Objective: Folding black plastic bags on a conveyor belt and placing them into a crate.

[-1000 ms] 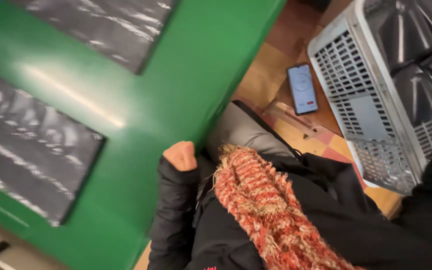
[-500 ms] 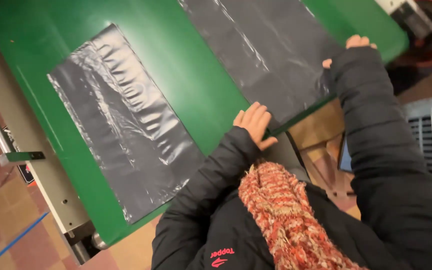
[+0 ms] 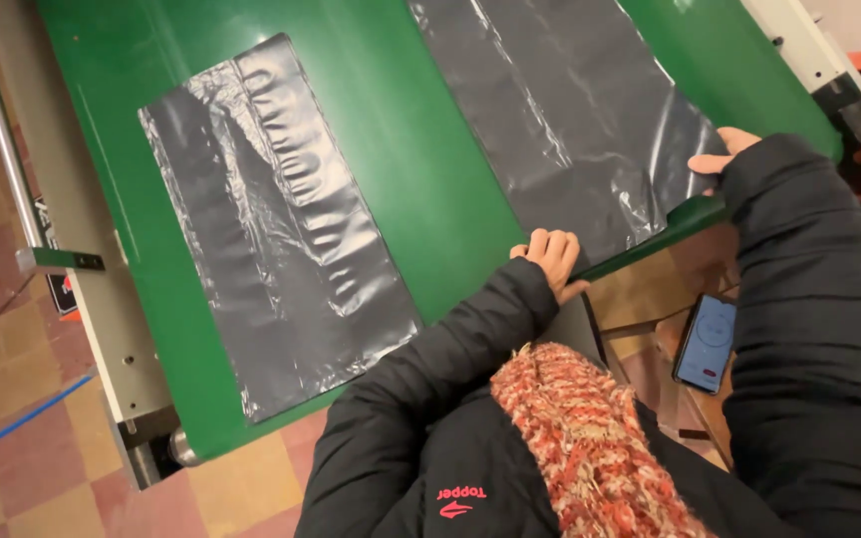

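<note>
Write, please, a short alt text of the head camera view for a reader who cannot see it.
Both hands, the left hand and the right hand, rest at the near edge of a grey plastic sheet lying on a green belt. A second grey sheet lies further left; a phone sits below.

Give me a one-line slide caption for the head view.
Both hands, left and right, rest on the near edge of a dark plastic sheet on a green belt.

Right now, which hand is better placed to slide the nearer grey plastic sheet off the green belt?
Probably the left hand: it rests on the near corner of the crinkled grey plastic sheet at the green belt's edge. The right hand only reaches the sheet's side.
</note>
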